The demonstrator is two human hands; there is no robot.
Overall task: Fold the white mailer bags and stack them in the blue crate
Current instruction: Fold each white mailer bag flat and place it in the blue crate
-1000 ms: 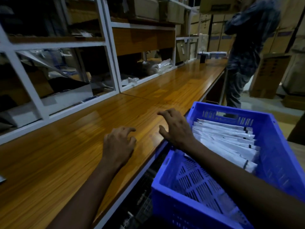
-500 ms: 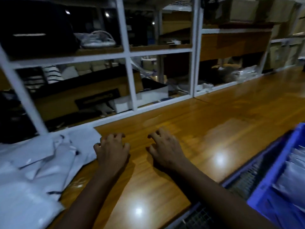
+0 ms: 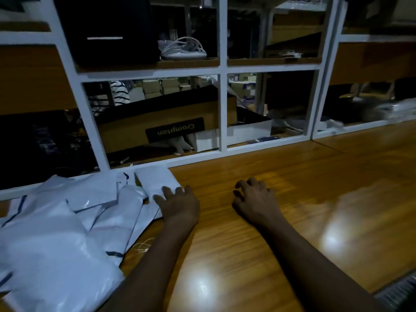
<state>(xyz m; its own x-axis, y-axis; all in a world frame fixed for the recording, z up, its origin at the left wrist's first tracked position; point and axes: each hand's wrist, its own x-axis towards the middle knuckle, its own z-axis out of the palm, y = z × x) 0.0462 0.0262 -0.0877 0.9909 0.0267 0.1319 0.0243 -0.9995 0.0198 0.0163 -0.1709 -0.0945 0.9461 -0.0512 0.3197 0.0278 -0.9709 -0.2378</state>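
A loose pile of white mailer bags (image 3: 67,221) with dark edge strips lies on the left part of the wooden counter (image 3: 304,188). My left hand (image 3: 177,203) rests with its fingers spread on the right edge of the nearest bag (image 3: 155,183), at the pile's far right corner. My right hand (image 3: 254,199) hovers palm down over bare wood to the right, fingers loosely curled, holding nothing. The blue crate is out of view.
A white-framed shelf unit (image 3: 221,109) runs along the back of the counter, holding a Crompton cardboard box (image 3: 166,122), white boxes and cables. A thin loose string (image 3: 141,245) lies by the pile. A metal grille (image 3: 398,293) shows at the bottom right corner.
The view has swung left, so the blue crate left the frame and the bag pile came in. My left hand has moved onto the edge of the nearest bag; my right hand followed leftward.
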